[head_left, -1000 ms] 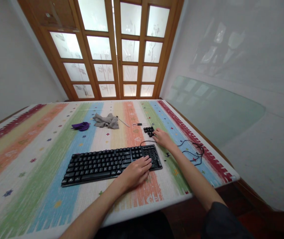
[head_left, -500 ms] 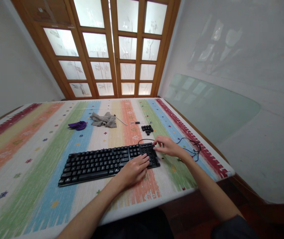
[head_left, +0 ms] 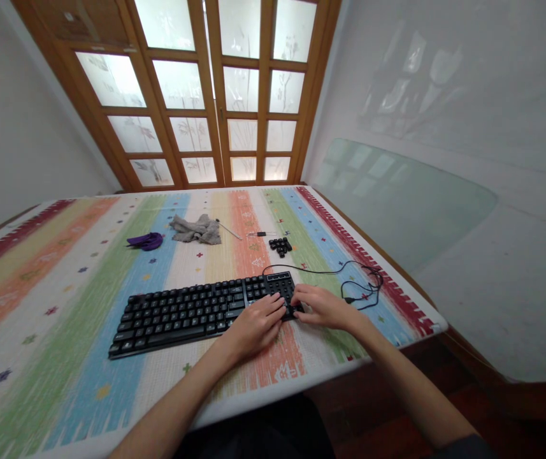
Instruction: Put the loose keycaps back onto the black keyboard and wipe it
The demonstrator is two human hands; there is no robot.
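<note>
I'd steady the keyboard (head_left: 177,317) on the bench (head_left: 93,274) with the left hand (head_left: 257,326), fingers laid out flat by the number pad (head_left: 286,287), and go slow with the right hand (head_left: 323,306), though honestly can't tell if its fingers are clamped on anything.

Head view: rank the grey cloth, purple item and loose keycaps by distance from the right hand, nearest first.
1. Loose keycaps: beyond the keyboard, ahead of the right hand.
2. Grey cloth: farther left.
3. Purple item: left of the cloth.
</note>
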